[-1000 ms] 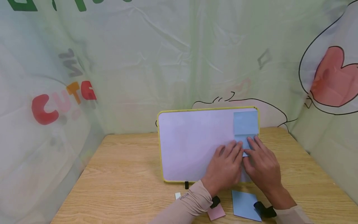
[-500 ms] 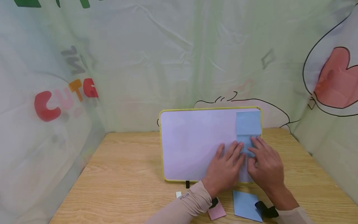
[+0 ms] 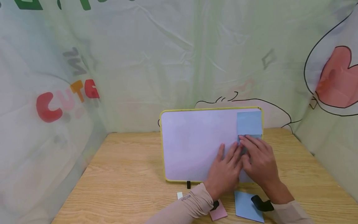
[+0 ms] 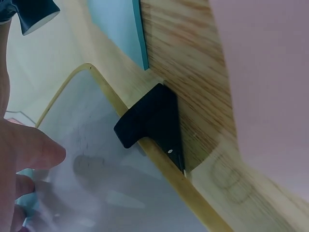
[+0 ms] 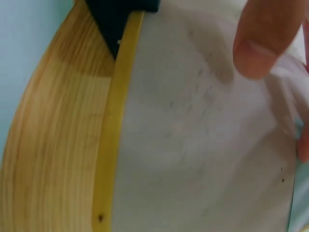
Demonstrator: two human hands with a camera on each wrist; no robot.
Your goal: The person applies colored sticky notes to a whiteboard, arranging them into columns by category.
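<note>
A whiteboard [image 3: 190, 143] with a yellow frame stands propped on the table. One blue sticky note [image 3: 250, 123] is in its upper right corner. Directly below it is a second blue sticky note [image 5: 301, 188], mostly covered by both hands in the head view. My left hand [image 3: 225, 172] rests on the board with spread fingers, its fingertips at the lower note's left side. My right hand [image 3: 259, 163] presses its extended fingertips on that note near its upper edge. What the right thumb touches is hidden in the head view.
On the table before the board lie a blue note pad [image 3: 246, 207], a pink pad [image 3: 219, 212] partly under the left wrist, and a small pale piece [image 3: 179, 195]. Black feet [image 4: 154, 116] hold the board's lower edge. Printed curtains [image 3: 139, 77] enclose the table.
My right hand has slid left and slightly up across the lower blue note, covering more of it. The left hand stays nearly in place. The head view has shifted slightly.
</note>
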